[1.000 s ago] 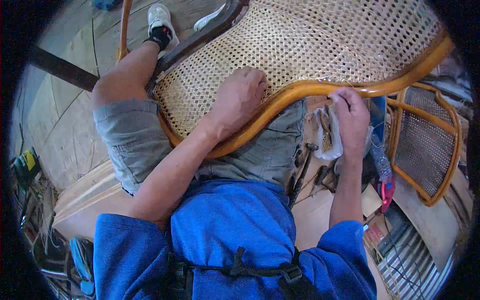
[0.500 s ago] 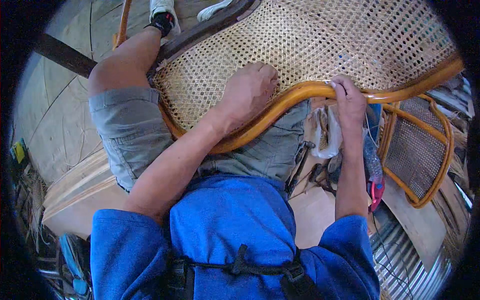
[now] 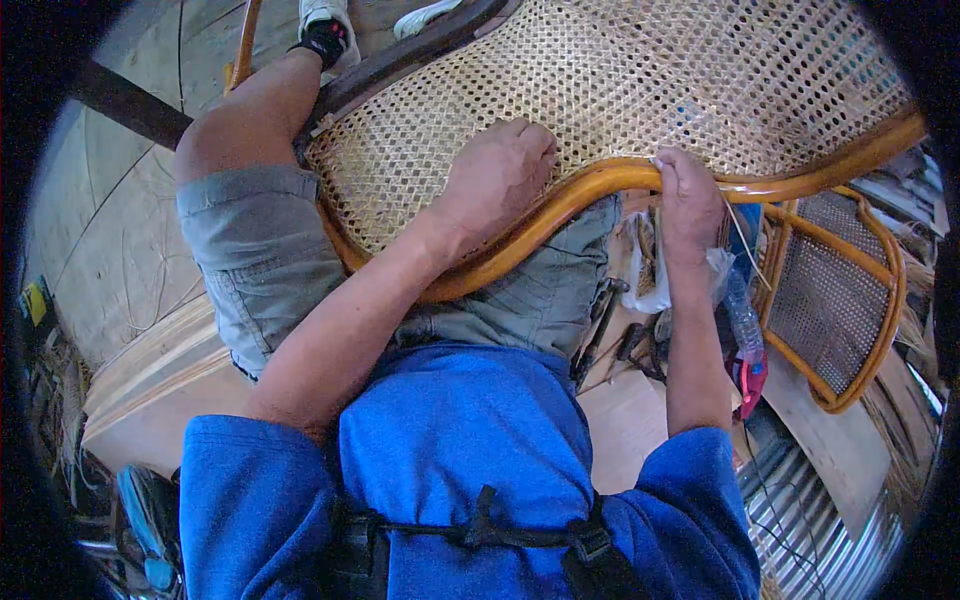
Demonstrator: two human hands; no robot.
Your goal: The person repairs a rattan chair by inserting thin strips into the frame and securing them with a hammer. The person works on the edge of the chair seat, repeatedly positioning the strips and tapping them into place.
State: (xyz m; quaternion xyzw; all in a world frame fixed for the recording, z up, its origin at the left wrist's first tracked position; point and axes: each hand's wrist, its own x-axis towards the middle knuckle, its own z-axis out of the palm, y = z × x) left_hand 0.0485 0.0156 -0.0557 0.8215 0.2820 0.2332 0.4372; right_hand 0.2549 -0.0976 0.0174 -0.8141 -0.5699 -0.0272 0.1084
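Observation:
A woven cane panel (image 3: 620, 90) in a curved, glossy rattan frame (image 3: 590, 190) lies over my lap. My left hand (image 3: 503, 170) rests on the weave close to the near rail, knuckles up and fingers curled down. Its fingertips are hidden, so whatever they pinch cannot be seen. At the near rail, further right, my right hand (image 3: 690, 200) is closed in a fist with the thumb uppermost, covering part of the rail. A thin pale cane strand (image 3: 748, 244) runs out from its right side and hangs down; the grip on it is partly hidden.
A smaller cane-filled rattan piece (image 3: 835, 290) stands at the right. Below my right hand are a white plastic bag (image 3: 650, 295), a clear bottle (image 3: 742, 325) and dark tools (image 3: 605, 310). Corrugated metal (image 3: 830, 535) lies lower right, stacked boards (image 3: 150, 390) at left.
My right hand has closed further into a fist and shifted slightly toward me. The strand beside it now hangs straighter and slants to the right. My left hand has barely moved.

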